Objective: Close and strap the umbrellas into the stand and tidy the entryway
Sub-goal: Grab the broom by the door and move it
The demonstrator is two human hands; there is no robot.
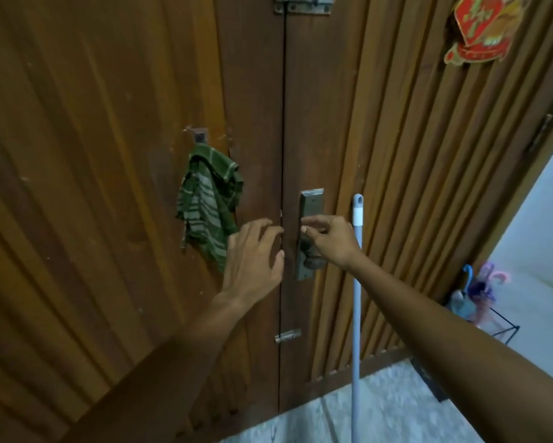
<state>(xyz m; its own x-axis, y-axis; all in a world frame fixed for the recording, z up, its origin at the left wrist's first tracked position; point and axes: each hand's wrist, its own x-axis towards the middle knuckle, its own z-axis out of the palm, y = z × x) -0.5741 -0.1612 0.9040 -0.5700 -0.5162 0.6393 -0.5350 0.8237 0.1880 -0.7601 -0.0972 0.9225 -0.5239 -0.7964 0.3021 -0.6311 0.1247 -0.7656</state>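
I face a wooden double door (109, 155) with a metal lock plate (310, 206) on its right leaf. My left hand (256, 257) lies with spread, relaxed fingers against the door by the centre seam. My right hand (329, 241) is at the lock plate, fingers curled over the handle area; what it pinches is hidden. Far to the right, by the white wall, several closed umbrellas (475, 289) with curved handles stand in a black wire stand (505, 330).
A green striped cloth (208, 212) hangs from a hook on the left leaf. A grey-blue mop or broom pole (356, 298) leans against the right leaf. Bolts sit at the top (304, 3) and low (288, 335) on the seam. A red ornament (480, 27) hangs upper right.
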